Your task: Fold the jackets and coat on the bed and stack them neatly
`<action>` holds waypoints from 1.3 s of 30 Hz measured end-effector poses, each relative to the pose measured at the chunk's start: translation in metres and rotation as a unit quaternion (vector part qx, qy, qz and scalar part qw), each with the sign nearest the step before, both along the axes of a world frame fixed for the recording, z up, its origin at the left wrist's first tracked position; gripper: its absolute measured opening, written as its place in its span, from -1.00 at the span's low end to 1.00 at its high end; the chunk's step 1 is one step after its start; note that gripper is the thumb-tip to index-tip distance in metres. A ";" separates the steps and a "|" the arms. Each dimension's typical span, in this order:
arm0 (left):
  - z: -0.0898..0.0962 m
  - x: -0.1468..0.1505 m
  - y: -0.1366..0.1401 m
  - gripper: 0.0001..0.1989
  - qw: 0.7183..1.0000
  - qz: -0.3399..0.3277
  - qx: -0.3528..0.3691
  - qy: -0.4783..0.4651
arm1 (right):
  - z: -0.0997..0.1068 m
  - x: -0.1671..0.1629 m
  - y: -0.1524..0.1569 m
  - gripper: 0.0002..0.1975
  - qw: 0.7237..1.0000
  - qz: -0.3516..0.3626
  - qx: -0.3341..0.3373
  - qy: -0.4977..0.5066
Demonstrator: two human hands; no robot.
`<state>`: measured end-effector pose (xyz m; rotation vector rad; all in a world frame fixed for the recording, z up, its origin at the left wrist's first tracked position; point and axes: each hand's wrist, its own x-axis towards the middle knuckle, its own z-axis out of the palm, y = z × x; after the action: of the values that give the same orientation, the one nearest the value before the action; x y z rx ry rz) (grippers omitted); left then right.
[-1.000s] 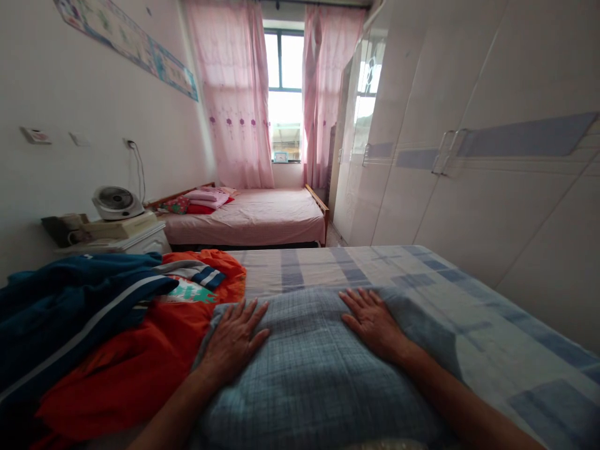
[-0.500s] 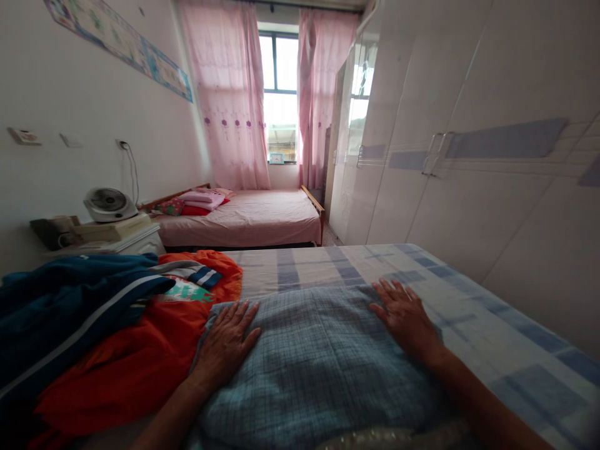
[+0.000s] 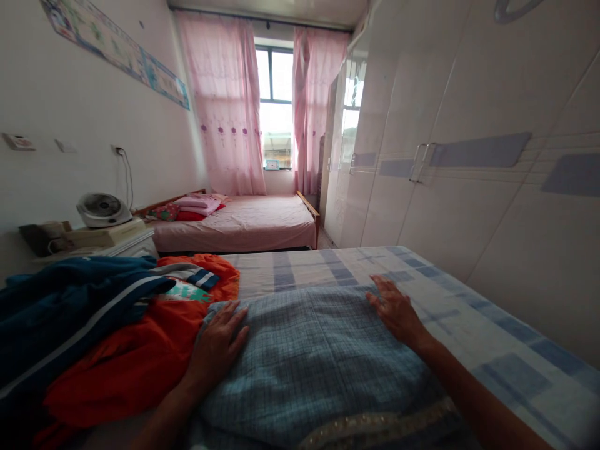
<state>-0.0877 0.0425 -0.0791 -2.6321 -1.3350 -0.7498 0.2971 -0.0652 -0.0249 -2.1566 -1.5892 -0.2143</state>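
Note:
A blue checked cloth item (image 3: 309, 350), perhaps a garment, lies spread on the bed in front of me; a glittery trim crosses its near end. On its left edge rests my left hand (image 3: 220, 337), open, fingers stretched forward. My right hand (image 3: 394, 309) touches the upper right edge, also open with fingers apart. Neither hand grips the cloth. Just left of my left hand is an orange garment (image 3: 126, 369) with a printed patch. A dark teal jacket (image 3: 75, 312) with a white stripe partly covers it.
The near bed has a blue-and-white checked sheet (image 3: 510, 375). Behind it stands a second bed (image 3: 253, 219) with folded pink bedding (image 3: 194, 205). White wardrobes (image 3: 422, 219) line the right side. A small fan (image 3: 104, 209) sits on a bedside cabinet (image 3: 135, 244) at the left.
My left hand has shifted slightly left along the cloth's edge. My right hand has turned a little more on its side. The view has tilted up slightly, and more of the glittery trim shows.

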 end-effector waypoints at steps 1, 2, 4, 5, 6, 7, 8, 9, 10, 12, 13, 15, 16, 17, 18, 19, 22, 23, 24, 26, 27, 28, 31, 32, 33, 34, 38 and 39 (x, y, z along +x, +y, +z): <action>0.002 -0.005 -0.005 -0.56 1.000 0.008 0.006 -0.024 | 0.007 -0.014 0.001 -0.45 1.000 0.029 0.006 -0.006; 0.004 -0.011 -0.010 -0.56 0.998 0.021 0.009 -0.050 | 0.015 -0.029 0.004 -0.45 0.998 0.056 0.013 -0.011; 0.007 -0.025 -0.023 -0.54 0.993 0.061 0.004 -0.098 | 0.027 -0.057 0.012 -0.44 0.994 0.101 0.030 -0.019; 0.008 -0.032 -0.030 -0.51 0.989 0.085 -0.010 -0.118 | 0.032 -0.070 0.018 -0.43 0.992 0.115 0.043 -0.023; 0.008 -0.038 -0.035 -0.48 0.984 0.111 -0.031 -0.134 | 0.033 -0.081 0.025 -0.43 0.991 0.121 0.057 -0.024; 0.007 -0.045 -0.041 -0.44 0.978 0.135 -0.061 -0.147 | 0.031 -0.090 0.033 -0.43 0.990 0.120 0.068 -0.022; 0.006 -0.050 -0.045 -0.41 0.970 0.156 -0.099 -0.157 | 0.026 -0.098 0.040 -0.43 0.991 0.117 0.063 -0.015; 0.004 -0.055 -0.049 -0.39 0.960 0.173 -0.142 -0.168 | 0.018 -0.105 0.047 -0.42 0.992 0.117 0.041 -0.003; 0.003 -0.059 -0.053 -0.38 0.947 0.186 -0.187 -0.182 | 0.008 -0.110 0.053 -0.41 0.993 0.121 0.007 0.011; 0.001 -0.062 -0.058 -0.42 0.918 0.195 -0.268 -0.217 | -0.016 -0.116 0.062 -0.39 0.987 0.141 -0.071 0.037; 0.002 -0.062 -0.061 -0.45 0.902 0.194 -0.301 -0.241 | -0.027 -0.117 0.064 -0.39 0.983 0.150 -0.099 0.045; 0.005 -0.059 -0.066 -0.51 0.861 0.186 -0.356 -0.312 | -0.042 -0.116 0.066 -0.39 0.980 0.157 -0.115 0.050; 0.007 -0.055 -0.069 -0.55 0.833 0.180 -0.384 -0.355 | -0.045 -0.115 0.066 -0.39 0.979 0.158 -0.115 0.050; 0.009 -0.051 -0.072 -0.57 0.803 0.174 -0.409 -0.396 | -0.045 -0.114 0.066 -0.39 0.980 0.158 -0.114 0.050; 0.010 -0.046 -0.075 -0.59 0.777 0.167 -0.431 -0.428 | -0.043 -0.113 0.066 -0.39 0.980 0.159 -0.113 0.050; 0.011 -0.041 -0.078 -0.60 0.749 0.159 -0.457 -0.452 | -0.039 -0.112 0.065 -0.40 0.980 0.160 -0.112 0.050; 0.012 -0.029 -0.081 -0.59 0.647 0.150 -0.538 -0.519 | -0.020 -0.112 0.062 -0.42 0.981 0.160 -0.102 0.050; 0.014 -0.027 -0.080 -0.60 0.607 0.149 -0.563 -0.541 | -0.014 -0.113 0.060 -0.43 0.983 0.156 -0.088 0.048; 0.016 -0.026 -0.079 -0.59 0.572 0.147 -0.583 -0.557 | -0.010 -0.113 0.058 -0.44 0.986 0.145 -0.064 0.044; 0.023 -0.025 -0.076 -0.55 0.557 0.147 -0.591 -0.565 | -0.006 -0.115 0.051 -0.44 0.992 0.121 -0.019 0.030; 0.029 -0.024 -0.076 -0.54 0.571 0.149 -0.579 -0.562 | -0.008 -0.116 0.046 -0.43 0.992 0.119 -0.018 0.024; 0.035 -0.023 -0.076 -0.55 0.590 0.150 -0.562 -0.560 | -0.010 -0.117 0.042 -0.42 0.991 0.128 -0.036 0.021; 0.053 -0.015 -0.080 -0.61 0.635 0.149 -0.515 -0.556 | -0.018 -0.116 0.025 -0.38 0.972 0.187 -0.138 0.035; 0.059 -0.011 -0.081 -0.62 0.642 0.143 -0.508 -0.556 | -0.019 -0.115 0.018 -0.39 0.967 0.202 -0.149 0.038; 0.065 -0.006 -0.082 -0.63 0.646 0.139 -0.504 -0.557 | -0.019 -0.114 0.011 -0.40 0.967 0.207 -0.142 0.037; 0.071 0.000 -0.083 -0.62 0.649 0.133 -0.499 -0.559 | -0.020 -0.113 0.004 -0.40 0.969 0.208 -0.126 0.032; 0.098 0.036 -0.088 -0.52 0.656 0.038 -0.490 -0.573 | -0.023 -0.113 -0.024 -0.42 0.974 0.208 -0.091 0.024; 0.106 0.050 -0.089 -0.49 0.654 -0.007 -0.493 -0.574 | -0.024 -0.112 -0.030 -0.43 0.972 0.214 -0.094 0.029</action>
<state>-0.0381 -0.0469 0.0266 -2.6864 -2.5585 -2.6320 0.1848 -0.0951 -0.0491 -1.8666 -2.0593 0.1393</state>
